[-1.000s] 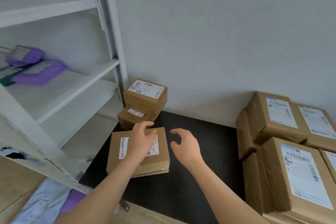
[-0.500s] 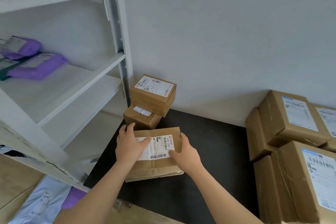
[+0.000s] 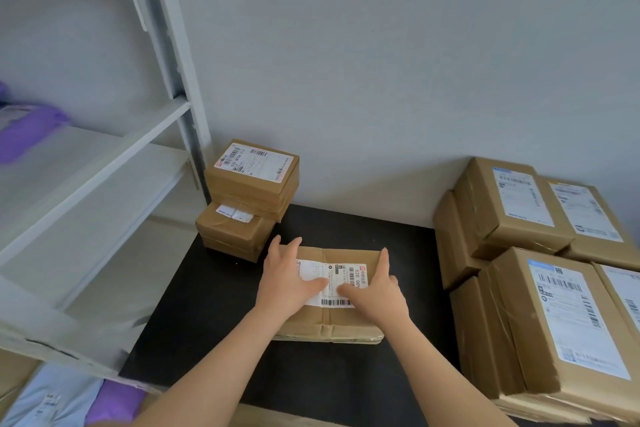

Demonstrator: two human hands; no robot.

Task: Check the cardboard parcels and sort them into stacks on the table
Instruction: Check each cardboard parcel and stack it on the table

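Both hands now lie on the cardboard parcel (image 3: 329, 322), where a second ago the right hand (image 3: 377, 291) hung clear of it. The parcel has also shifted rightward, out from directly in front of the small stack (image 3: 249, 191), and it now lies flat near the middle of the black desk (image 3: 214, 322) with its white label (image 3: 332, 272) facing up. The left hand (image 3: 287, 277) rests on the parcel's left part, fingers stretched straight toward the far left corner and thumb spread across the label. Its grip is flat and unclenched, pressing rather than clasping. The right hand lies along the parcel's right edge, fingers straight and pointing away from the person, thumb reaching inward onto the label until it nearly meets the left thumb. Its grip is likewise unclenched. A printed barcode shows on the label just below the two thumbs. The small stack of brown parcels stands at the desk's far left corner, against the grey wall (image 3: 381, 62), close to the held parcel but apart from it. Its top box carries a white label, and the lower boxes jut forward. Larger cardboard parcels (image 3: 554, 322) with blue-headed labels are piled at the right side of the desk, well apart from the hands. White shelving (image 3: 104, 163) stands to the left with a purple mailer (image 3: 24, 135) on one shelf. More mailers (image 3: 114, 402), purple and pale blue, lie low at the bottom left.
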